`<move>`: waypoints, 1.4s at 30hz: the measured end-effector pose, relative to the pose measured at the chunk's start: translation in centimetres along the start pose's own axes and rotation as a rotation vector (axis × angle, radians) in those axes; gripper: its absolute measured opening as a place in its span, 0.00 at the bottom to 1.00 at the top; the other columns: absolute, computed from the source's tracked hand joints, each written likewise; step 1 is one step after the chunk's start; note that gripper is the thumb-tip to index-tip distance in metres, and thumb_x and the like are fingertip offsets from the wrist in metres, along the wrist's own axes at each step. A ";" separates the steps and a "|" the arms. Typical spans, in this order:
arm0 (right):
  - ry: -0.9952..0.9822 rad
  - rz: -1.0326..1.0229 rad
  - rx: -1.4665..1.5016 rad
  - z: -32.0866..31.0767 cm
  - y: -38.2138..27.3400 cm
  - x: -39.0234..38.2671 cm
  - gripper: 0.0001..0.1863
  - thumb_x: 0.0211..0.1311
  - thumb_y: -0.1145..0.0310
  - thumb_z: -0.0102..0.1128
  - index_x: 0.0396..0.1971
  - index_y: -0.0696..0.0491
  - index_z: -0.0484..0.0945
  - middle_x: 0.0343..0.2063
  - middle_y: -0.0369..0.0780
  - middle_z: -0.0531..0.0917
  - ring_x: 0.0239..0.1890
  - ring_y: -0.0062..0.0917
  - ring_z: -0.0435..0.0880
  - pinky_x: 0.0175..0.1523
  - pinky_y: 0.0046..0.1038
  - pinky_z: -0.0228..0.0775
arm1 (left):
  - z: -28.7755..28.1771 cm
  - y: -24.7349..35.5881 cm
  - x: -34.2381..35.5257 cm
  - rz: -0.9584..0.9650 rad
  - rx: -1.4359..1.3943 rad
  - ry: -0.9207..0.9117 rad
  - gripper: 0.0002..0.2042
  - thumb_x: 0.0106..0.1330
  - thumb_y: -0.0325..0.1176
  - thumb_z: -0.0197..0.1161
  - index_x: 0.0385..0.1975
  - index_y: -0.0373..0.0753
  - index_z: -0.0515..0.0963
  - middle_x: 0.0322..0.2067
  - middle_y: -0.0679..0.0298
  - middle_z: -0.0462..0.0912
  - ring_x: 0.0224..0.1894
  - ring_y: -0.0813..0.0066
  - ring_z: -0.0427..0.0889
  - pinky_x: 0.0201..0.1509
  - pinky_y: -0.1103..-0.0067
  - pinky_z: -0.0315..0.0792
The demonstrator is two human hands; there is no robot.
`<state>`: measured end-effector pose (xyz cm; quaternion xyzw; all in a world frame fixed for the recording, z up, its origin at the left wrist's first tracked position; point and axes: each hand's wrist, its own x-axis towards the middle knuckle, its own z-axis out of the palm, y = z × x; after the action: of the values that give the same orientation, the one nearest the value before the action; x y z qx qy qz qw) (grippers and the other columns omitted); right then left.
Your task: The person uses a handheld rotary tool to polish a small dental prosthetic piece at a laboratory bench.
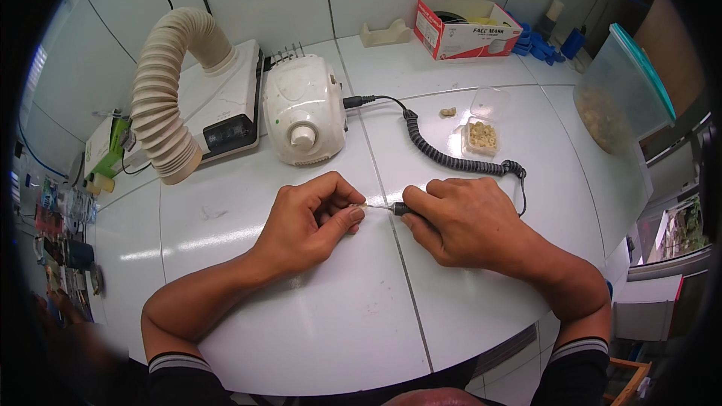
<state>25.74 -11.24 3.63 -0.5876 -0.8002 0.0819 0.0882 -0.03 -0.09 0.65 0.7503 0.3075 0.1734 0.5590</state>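
My left hand [312,222] pinches a small pale piece [359,208] between thumb and fingers, at the tip of a thin metal bit [380,207]; the piece is partly hidden by the fingertips. My right hand [455,222] is closed around a black rotary handpiece [400,209] that holds the bit, pointed leftward at the piece. A coiled black cord [444,158] links the handpiece to a white control unit [301,98] above my hands. Behind my right hand are an open clear box [481,136] of small cream pieces and one loose cream piece [448,111].
A ridged extraction hose [162,98] on a white machine stands back left, beside a green box [107,146]. A mask box [466,28], cream holder [385,35] and blue items [534,46] line the back. A teal-lidded tub [623,90] stands right. A blurred co-worker [68,308] is lower left.
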 end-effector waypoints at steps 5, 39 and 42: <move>-0.004 -0.006 -0.018 -0.1 -0.2 0.0 0.12 0.80 0.57 0.63 0.46 0.52 0.83 0.24 0.42 0.85 0.25 0.39 0.89 0.28 0.41 0.79 | 0.0 -0.1 0.0 0.000 0.015 0.007 0.06 0.81 0.25 0.69 0.49 0.29 0.84 0.41 0.59 0.92 0.42 0.80 0.91 0.47 0.82 0.83; 0.085 0.038 -0.124 1.4 -1.1 -0.5 0.11 0.75 0.59 0.71 0.42 0.52 0.83 0.25 0.41 0.87 0.28 0.34 0.91 0.30 0.37 0.81 | 0.1 -0.3 0.3 -0.036 -0.007 0.028 0.03 0.77 0.21 0.72 0.44 0.28 0.85 0.40 0.59 0.93 0.42 0.78 0.92 0.48 0.79 0.86; 0.113 0.025 -0.117 1.6 -0.9 -0.5 0.11 0.75 0.59 0.71 0.41 0.52 0.83 0.25 0.41 0.87 0.28 0.34 0.91 0.28 0.37 0.80 | 0.1 -0.4 0.3 -0.038 -0.023 0.029 0.03 0.77 0.20 0.72 0.44 0.28 0.85 0.41 0.58 0.92 0.43 0.77 0.91 0.50 0.77 0.86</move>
<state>24.64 -12.06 2.27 -0.6054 -0.7899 0.0027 0.0975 0.15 0.07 0.23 0.7352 0.3277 0.1771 0.5664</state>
